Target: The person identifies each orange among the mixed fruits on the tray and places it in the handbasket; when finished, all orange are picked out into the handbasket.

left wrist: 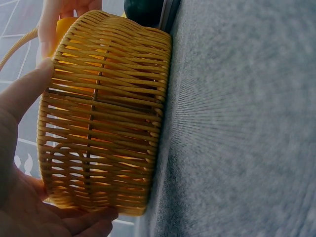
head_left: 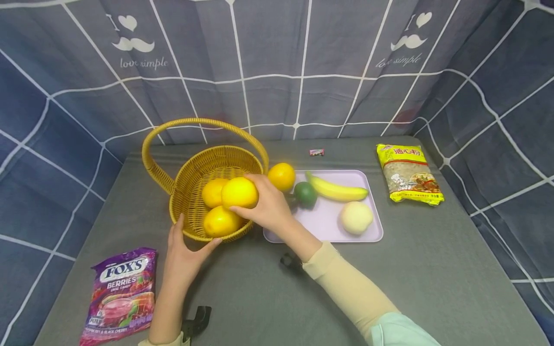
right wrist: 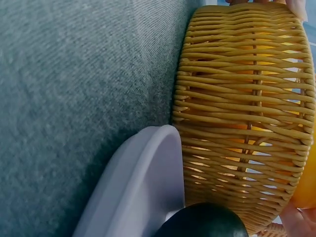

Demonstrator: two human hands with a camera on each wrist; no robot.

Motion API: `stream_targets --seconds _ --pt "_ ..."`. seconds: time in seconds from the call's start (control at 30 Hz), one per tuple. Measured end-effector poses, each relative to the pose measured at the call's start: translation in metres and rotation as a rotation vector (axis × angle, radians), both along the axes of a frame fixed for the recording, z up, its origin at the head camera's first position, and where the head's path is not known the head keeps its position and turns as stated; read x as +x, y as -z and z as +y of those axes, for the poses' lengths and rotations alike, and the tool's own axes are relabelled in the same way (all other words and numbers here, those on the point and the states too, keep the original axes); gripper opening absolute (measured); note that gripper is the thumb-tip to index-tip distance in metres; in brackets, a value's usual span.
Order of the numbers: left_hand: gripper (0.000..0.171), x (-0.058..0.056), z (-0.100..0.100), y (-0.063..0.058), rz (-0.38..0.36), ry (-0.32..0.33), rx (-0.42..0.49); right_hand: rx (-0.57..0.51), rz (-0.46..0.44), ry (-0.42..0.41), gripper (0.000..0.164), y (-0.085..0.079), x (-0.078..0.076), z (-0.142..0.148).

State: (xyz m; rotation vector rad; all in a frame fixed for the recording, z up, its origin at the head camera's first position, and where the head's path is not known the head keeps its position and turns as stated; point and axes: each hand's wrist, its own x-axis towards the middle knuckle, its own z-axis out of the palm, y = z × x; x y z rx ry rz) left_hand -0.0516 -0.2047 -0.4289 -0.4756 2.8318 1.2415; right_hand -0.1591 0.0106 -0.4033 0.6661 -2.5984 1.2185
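Observation:
A yellow wicker basket point(head_left: 195, 192) with a tall hoop handle stands on the grey cloth. My left hand point(head_left: 185, 252) grips its near left side, thumb at the rim and fingers spread along the wall, as the left wrist view shows. My right hand point(head_left: 270, 206) holds an orange point(head_left: 239, 192) over the basket, thumb on the near side and fingers on top. Under it, inside the basket, lie two more oranges: one at the back point(head_left: 212, 193) and one in front point(head_left: 221, 222). Whether the held orange touches them I cannot tell.
Right of the basket, a lilac tray point(head_left: 320, 233) bears a banana point(head_left: 337, 188), a dark green avocado-like fruit point(head_left: 305, 195) and a pale round fruit point(head_left: 356, 217). Another orange point(head_left: 282, 177) is at its corner. Around lie a candy bag point(head_left: 121, 293), a yellow food packet point(head_left: 409, 173) and a small wrapped sweet point(head_left: 316, 152).

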Motion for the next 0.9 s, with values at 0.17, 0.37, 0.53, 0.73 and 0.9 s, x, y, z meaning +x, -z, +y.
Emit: stream_targets --seconds 0.17,0.37,0.53,0.73,0.9 --pt "0.114 0.0 0.0 0.0 -0.009 -0.002 -0.003 0.026 -0.003 0.011 0.078 0.002 -0.001 -0.005" --pt "0.114 0.0 0.0 0.001 0.002 0.001 -0.003 0.063 -0.03 0.022 0.08 0.003 -0.004 -0.013" --pt "0.114 0.0 0.0 0.001 0.003 -0.001 0.003 0.074 -0.074 0.034 0.082 0.001 -0.007 -0.019" --pt "0.114 0.0 0.001 0.0 0.005 -0.003 0.003 0.112 -0.092 0.047 0.082 0.0 -0.008 -0.022" --pt "0.114 0.0 0.0 0.0 -0.001 -0.004 0.002 0.125 -0.097 0.047 0.082 0.003 -0.008 -0.02"
